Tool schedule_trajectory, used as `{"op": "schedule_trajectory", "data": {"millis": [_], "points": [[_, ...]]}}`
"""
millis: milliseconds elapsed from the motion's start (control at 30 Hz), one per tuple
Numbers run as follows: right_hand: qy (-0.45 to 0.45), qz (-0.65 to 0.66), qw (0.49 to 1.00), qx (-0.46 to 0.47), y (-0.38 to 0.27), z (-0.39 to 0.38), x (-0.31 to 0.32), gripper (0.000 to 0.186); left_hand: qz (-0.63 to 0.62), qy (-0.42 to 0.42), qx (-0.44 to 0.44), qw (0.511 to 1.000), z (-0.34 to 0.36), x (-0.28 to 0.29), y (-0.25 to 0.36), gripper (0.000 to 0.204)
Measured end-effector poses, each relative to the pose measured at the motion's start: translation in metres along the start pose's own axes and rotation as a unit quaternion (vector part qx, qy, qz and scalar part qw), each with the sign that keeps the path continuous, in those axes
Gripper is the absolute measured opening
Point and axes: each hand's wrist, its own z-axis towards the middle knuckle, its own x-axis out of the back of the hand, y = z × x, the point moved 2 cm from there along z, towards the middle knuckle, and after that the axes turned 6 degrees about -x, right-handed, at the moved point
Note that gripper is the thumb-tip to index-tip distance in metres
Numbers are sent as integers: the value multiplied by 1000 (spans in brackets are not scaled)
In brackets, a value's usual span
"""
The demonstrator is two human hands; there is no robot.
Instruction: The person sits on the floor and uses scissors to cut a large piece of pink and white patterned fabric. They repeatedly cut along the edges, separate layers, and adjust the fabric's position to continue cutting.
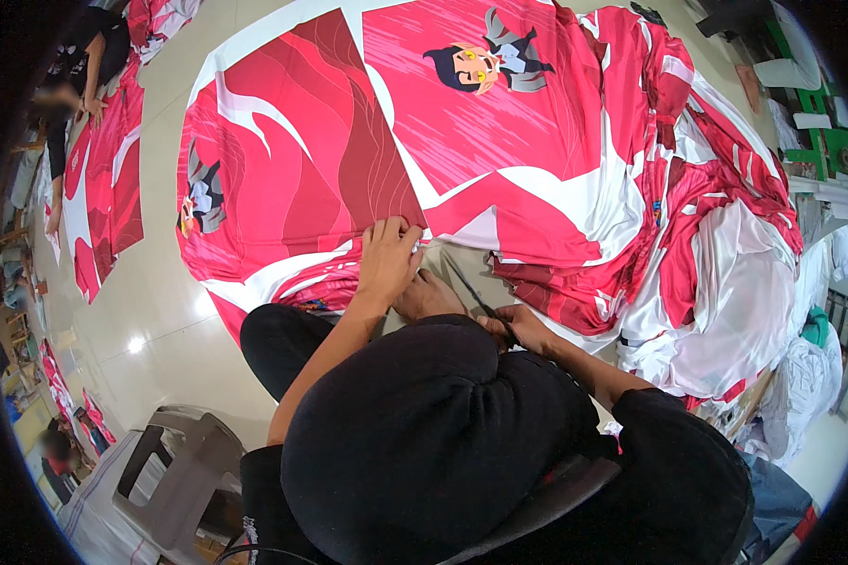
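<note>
Printed pink, white and maroon fabric lies spread in front of me. My left hand is on its near edge, fingers bent and closed on the cloth by the maroon panel's lower corner. To its right, my right hand grips a pair of dark scissors. Their long blades point away from me and to the left, over bare floor beside the fabric edge, apart from my left hand. A bare foot rests between my two hands. My right fingers are partly hidden around the handles.
A crumpled heap of pink and white fabric is piled on the right. A grey plastic chair stands at lower left. Far left, another person's hand touches a separate printed piece. Green metal framework stands at far right.
</note>
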Motion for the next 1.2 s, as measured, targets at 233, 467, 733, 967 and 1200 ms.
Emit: {"op": "schedule_trajectory", "data": {"millis": [233,467,733,967,1200], "points": [[4,30,1000,-6,-10,18,-15,70,-9,22,-7,1000,-9,-7,-3,20],[24,56,998,30,-37,42,-28,68,-32,53,-16,998,-9,-1,0,16],[44,78,995,36,-55,46,-40,66,-69,71,-11,995,-8,6,5,12],[65,84,994,19,-60,47,-46,65,-62,67,-10,996,-7,6,6,13],[68,73,995,24,-58,48,-46,68,-61,82,-13,995,-7,7,7,14]]}}
